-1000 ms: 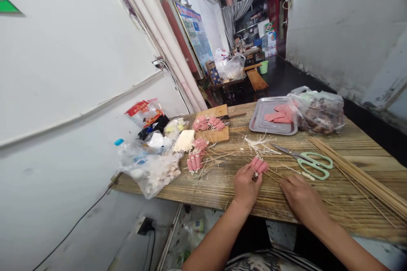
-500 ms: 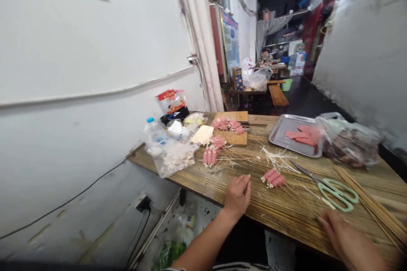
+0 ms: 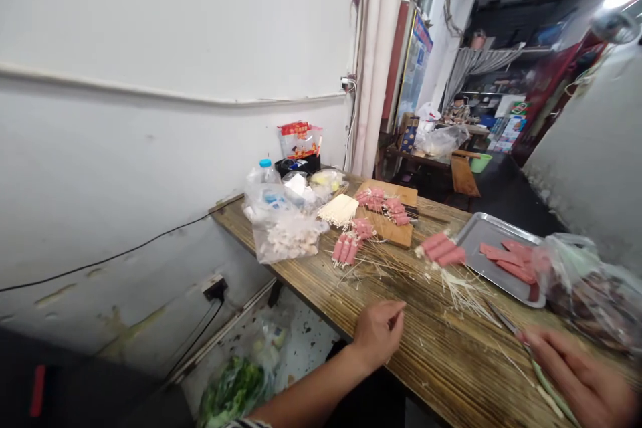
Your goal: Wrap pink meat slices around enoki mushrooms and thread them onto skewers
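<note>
Three pink meat rolls (image 3: 442, 249) wrapped around enoki mushrooms appear raised off the wooden table (image 3: 426, 374). Their thin skewers run toward my right hand (image 3: 576, 364), whose fingers are closed and somewhat blurred; it seems to grip the skewer ends. Under that hand lie the green-handled scissors (image 3: 546, 381), mostly covered. Loose enoki strands (image 3: 466, 294) are spread below the rolls. My left hand (image 3: 378, 333) is at the table's front edge, fingers curled together, and anything inside them is hidden. More skewered meat rolls (image 3: 346, 247) lie beyond it.
A metal tray (image 3: 469, 241) with meat slices stands at right beside a plastic bag (image 3: 592, 287) of dark contents. Further rolls rest on a cutting board (image 3: 396, 231). Enoki (image 3: 338, 209), a bag of mushrooms (image 3: 288, 241) and a blue-capped bottle (image 3: 265, 170) stand at left.
The three meat rolls have risen from the table and moved away from the front edge. My right hand has shifted over the scissors. The view has turned left; my left hand stays curled.
</note>
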Demonstrator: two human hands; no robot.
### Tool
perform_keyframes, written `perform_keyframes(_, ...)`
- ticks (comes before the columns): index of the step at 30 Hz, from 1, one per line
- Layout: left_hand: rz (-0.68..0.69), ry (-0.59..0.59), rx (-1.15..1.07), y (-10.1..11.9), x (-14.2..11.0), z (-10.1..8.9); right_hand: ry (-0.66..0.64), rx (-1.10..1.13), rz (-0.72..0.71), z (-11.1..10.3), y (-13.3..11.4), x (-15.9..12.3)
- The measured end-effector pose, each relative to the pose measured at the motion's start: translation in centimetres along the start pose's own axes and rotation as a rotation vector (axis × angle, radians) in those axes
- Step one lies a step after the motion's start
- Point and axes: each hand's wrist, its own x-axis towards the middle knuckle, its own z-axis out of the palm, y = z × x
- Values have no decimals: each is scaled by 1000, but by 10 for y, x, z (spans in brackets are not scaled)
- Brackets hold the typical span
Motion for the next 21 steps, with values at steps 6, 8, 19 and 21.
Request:
perform_keyframes(6,-10,11,-32,0,0,-1,-349,182,-103,69,-101,97)
perform_keyframes(8,1,1,-49,1,0,-2,-386,99,-201,100,-112,121)
perform_keyframes(19,103,-14,16,-4,1,-9,-292,-134,-221,142,-100,142)
perform_keyframes(21,117,-14,30,-3,1,-9,-230,-169,-223,125,-85,131)
